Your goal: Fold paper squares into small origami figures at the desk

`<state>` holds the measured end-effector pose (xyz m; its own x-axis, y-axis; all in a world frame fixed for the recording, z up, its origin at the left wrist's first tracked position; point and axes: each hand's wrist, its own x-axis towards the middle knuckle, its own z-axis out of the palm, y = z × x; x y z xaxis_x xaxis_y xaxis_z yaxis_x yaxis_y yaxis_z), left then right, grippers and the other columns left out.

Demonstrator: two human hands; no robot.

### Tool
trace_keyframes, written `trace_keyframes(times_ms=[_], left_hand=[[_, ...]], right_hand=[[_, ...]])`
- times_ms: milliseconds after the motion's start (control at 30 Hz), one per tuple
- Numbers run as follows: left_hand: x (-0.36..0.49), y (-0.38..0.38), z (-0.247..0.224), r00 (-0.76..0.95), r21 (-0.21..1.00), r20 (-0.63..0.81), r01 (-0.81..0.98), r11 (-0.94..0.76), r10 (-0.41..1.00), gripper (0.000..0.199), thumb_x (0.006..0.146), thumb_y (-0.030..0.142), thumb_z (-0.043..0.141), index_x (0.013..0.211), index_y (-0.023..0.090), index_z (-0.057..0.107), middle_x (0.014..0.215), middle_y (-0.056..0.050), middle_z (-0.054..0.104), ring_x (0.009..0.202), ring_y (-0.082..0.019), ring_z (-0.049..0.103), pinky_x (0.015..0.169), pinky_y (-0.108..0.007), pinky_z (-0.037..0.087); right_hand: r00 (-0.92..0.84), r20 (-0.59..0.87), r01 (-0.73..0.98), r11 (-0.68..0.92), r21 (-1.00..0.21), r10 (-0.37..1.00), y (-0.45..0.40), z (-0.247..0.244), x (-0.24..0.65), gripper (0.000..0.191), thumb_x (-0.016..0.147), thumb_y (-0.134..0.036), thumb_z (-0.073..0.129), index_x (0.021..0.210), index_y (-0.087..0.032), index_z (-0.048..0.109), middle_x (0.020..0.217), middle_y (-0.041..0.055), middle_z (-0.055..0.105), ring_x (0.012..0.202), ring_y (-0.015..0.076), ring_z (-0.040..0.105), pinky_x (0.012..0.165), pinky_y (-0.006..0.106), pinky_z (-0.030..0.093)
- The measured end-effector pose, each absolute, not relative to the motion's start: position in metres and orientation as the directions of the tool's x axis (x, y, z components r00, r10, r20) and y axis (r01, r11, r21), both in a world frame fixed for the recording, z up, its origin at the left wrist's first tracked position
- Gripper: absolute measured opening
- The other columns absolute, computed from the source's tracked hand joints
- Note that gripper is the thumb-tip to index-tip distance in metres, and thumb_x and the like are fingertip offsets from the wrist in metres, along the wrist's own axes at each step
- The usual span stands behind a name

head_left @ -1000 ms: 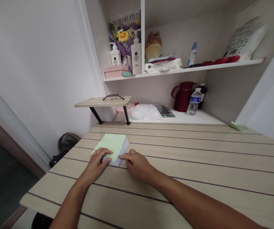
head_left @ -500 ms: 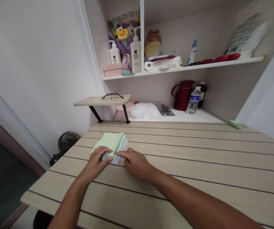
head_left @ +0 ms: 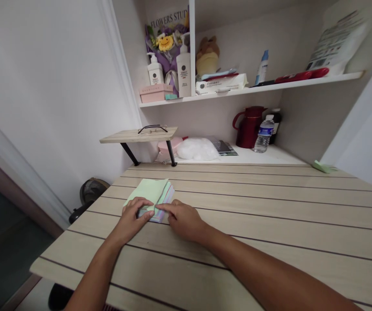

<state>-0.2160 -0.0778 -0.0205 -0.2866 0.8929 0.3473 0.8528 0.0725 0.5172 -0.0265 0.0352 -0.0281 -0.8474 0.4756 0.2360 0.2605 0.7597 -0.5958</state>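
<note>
Your spread left hand (head_left: 134, 218) is touching the paper stack (head_left: 148, 190); your fisted, pointing right hand (head_left: 184, 219), its right edge.

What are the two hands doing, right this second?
Left hand: partly open, resting on the rectangular stack of pastel-coloured paper.
Right hand: mostly closed, index finger extended to the raised edge of the pale green top sheet.

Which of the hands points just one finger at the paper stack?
The right hand: its index finger reaches the right side of the paper stack, the others curled in. The left hand instead lays several fingers on top.
</note>
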Motion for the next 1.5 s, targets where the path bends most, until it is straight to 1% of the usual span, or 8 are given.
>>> trace_keyframes(times_ms=[500, 667, 967, 1233, 1300, 1367, 1433, 1500], left_hand=[[-0.217, -0.075, -0.022, -0.277, 0.492, 0.357, 0.868, 0.073, 0.892, 0.021, 0.085, 0.038, 0.055, 0.098, 0.026, 0.066, 0.105, -0.003, 0.065, 0.106, -0.023, 0.057, 0.096, -0.041, 0.042], [-0.217, -0.076, -0.022, -0.263, 0.485, 0.354, 0.872, 0.064, 0.897, 0.024, 0.088, 0.04, 0.051, 0.099, 0.025, 0.066, 0.104, -0.003, 0.065, 0.104, -0.023, 0.057, 0.095, -0.04, 0.043], [-0.219, -0.076, -0.025, -0.262, 0.462, 0.368, 0.884, 0.069, 0.892, 0.023, 0.088, 0.038, 0.052, 0.101, 0.026, 0.065, 0.106, -0.003, 0.065, 0.106, -0.022, 0.057, 0.095, -0.041, 0.042], [-0.216, -0.076, -0.026, -0.255, 0.379, 0.42, 0.921, 0.087, 0.871, 0.019, 0.085, 0.035, 0.057, 0.098, 0.028, 0.068, 0.102, -0.001, 0.066, 0.101, -0.021, 0.06, 0.092, -0.038, 0.044], [-0.215, -0.079, -0.025, -0.272, 0.34, 0.476, 0.934, 0.11, 0.836, 0.017, 0.086, 0.033, 0.055, 0.093, 0.027, 0.069, 0.098, -0.002, 0.067, 0.098, -0.022, 0.06, 0.094, -0.042, 0.041], [-0.215, -0.084, -0.019, -0.292, 0.3, 0.554, 0.944, 0.14, 0.779, 0.02, 0.089, 0.03, 0.051, 0.086, 0.025, 0.07, 0.096, -0.005, 0.066, 0.099, -0.024, 0.059, 0.099, -0.05, 0.034], [-0.216, -0.087, -0.008, -0.27, 0.23, 0.643, 0.961, 0.156, 0.717, 0.022, 0.09, 0.028, 0.049, 0.085, 0.023, 0.069, 0.098, -0.007, 0.066, 0.101, -0.026, 0.058, 0.103, -0.055, 0.028], [-0.216, -0.084, 0.009, -0.194, 0.112, 0.719, 0.98, 0.164, 0.668, 0.021, 0.09, 0.027, 0.049, 0.087, 0.022, 0.069, 0.099, -0.008, 0.066, 0.1, -0.027, 0.059, 0.103, -0.055, 0.029]], right_hand=[[-0.764, 0.343, 0.175, 0.687, -0.705, 0.547, 0.038, -0.038, -0.029, 0.039, 0.08, -0.007, 0.05, 0.105, -0.029, 0.071, 0.093, 0.0006, 0.059, 0.08, 0.0142, 0.056, 0.072, 0.023, 0.038], [-0.763, 0.338, 0.158, 0.666, -0.729, 0.551, 0.037, -0.038, -0.028, 0.048, 0.08, -0.005, 0.05, 0.111, -0.035, 0.07, 0.093, 0.0, 0.058, 0.085, 0.0146, 0.057, 0.075, 0.024, 0.038], [-0.777, 0.329, 0.152, 0.666, -0.73, 0.537, 0.036, -0.037, -0.027, 0.047, 0.08, -0.004, 0.05, 0.109, -0.034, 0.073, 0.092, 0.0004, 0.057, 0.087, 0.0143, 0.057, 0.078, 0.024, 0.04], [-0.779, 0.34, 0.105, 0.645, -0.757, 0.526, 0.034, -0.037, -0.025, 0.042, 0.08, -0.004, 0.051, 0.096, -0.032, 0.076, 0.09, 0.0002, 0.056, 0.083, 0.0137, 0.055, 0.077, 0.026, 0.04], [-0.76, 0.294, 0.034, 0.487, -0.873, 0.58, 0.036, -0.034, -0.025, 0.038, 0.078, -0.003, 0.054, 0.096, -0.029, 0.076, 0.085, -0.0004, 0.055, 0.077, 0.0124, 0.054, 0.073, 0.025, 0.041], [-0.732, 0.104, -0.02, 0.132, -0.991, 0.673, 0.041, -0.028, -0.026, 0.032, 0.077, -0.005, 0.056, 0.096, -0.025, 0.073, 0.077, -0.0018, 0.053, 0.064, 0.0106, 0.052, 0.059, 0.023, 0.041], [-0.699, -0.113, -0.05, -0.206, -0.977, 0.706, 0.052, -0.022, -0.031, 0.025, 0.078, -0.009, 0.056, 0.096, -0.021, 0.068, 0.069, -0.0035, 0.051, 0.051, 0.0094, 0.049, 0.045, 0.02, 0.036], [-0.658, -0.197, -0.078, -0.326, -0.942, 0.727, 0.068, -0.017, -0.039, 0.019, 0.08, -0.011, 0.054, 0.095, -0.019, 0.061, 0.065, -0.0042, 0.051, 0.045, 0.0092, 0.048, 0.04, 0.018, 0.032]])
